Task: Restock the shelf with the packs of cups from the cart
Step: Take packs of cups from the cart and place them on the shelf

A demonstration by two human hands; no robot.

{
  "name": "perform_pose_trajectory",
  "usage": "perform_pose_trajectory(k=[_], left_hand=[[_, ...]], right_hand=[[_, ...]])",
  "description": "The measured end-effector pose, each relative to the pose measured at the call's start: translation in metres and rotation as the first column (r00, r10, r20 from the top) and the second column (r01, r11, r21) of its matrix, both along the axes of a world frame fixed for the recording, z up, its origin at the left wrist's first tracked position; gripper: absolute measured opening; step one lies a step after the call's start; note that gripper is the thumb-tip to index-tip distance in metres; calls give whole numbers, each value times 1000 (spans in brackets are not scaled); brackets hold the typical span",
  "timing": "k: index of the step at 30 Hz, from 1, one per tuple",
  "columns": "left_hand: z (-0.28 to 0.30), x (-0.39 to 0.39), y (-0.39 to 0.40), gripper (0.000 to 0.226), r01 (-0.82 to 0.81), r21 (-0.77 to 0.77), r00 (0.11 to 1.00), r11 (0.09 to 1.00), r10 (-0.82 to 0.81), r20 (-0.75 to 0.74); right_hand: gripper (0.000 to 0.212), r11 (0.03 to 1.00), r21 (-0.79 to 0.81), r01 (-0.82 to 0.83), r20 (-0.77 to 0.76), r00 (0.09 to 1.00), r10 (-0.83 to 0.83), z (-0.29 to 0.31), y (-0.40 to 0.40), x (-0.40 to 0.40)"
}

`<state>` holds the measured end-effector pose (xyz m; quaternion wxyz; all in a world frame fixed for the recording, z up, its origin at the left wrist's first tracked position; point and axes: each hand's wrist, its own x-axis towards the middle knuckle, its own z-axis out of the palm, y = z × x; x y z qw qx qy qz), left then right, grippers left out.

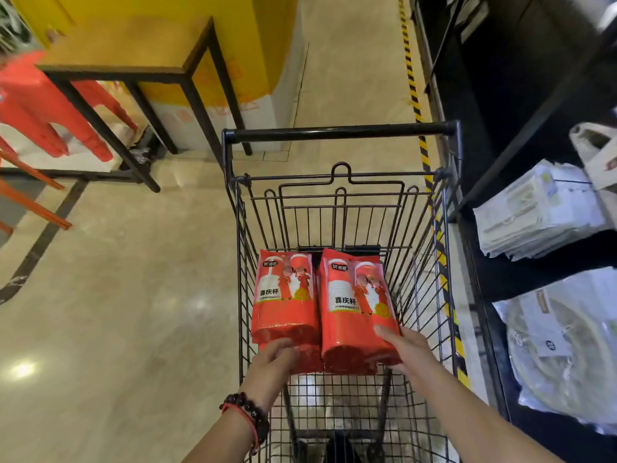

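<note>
Your right hand (pixel 405 345) fingers grip the right pack (pixel 355 312) in the cart (pixel 340 132); your left hand (pixel 272 362) fingers curl on the 2 left packs (pixel 287 302).

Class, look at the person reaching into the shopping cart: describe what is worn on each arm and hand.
Both forearms are bare, with no sleeves in view and no gloves. The left hand has a bracelet of dark round beads at its wrist, with a thin red cord beside it. The right hand and its wrist carry nothing: no watch, band or ring shows.
</note>
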<state>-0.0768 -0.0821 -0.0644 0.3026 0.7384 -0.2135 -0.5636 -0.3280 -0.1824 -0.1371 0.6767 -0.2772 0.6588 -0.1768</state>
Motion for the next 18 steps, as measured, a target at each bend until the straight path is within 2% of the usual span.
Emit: perform_pose_trajectory(k=[3,6,8,10,13,18], left_hand=[[2,2,-11,56,-29,-23,988,999,25,-152],[9,2,-21,91,-65,-58,952,996,45,-302],[16,5,-26,107,-128,-126,915,984,68,-398],[22,11,-27,117,-167,-203,911,965,73,-405],[25,21,-23,117,-208,-262,925,942,103,-365],[26,29,-8,89,-219,-295,957,930,145,-252]], right_hand=[[79,998,-52,-19,43,999,22,23,29,1],[81,989,-122,-80,88,992,91,44,49,18],[90,982,-154,-107,97,988,123,56,57,33],[95,972,-190,-139,104,982,161,67,62,44],[94,964,-205,-167,137,971,197,76,66,56],[80,933,-227,-280,149,937,317,73,66,69]])
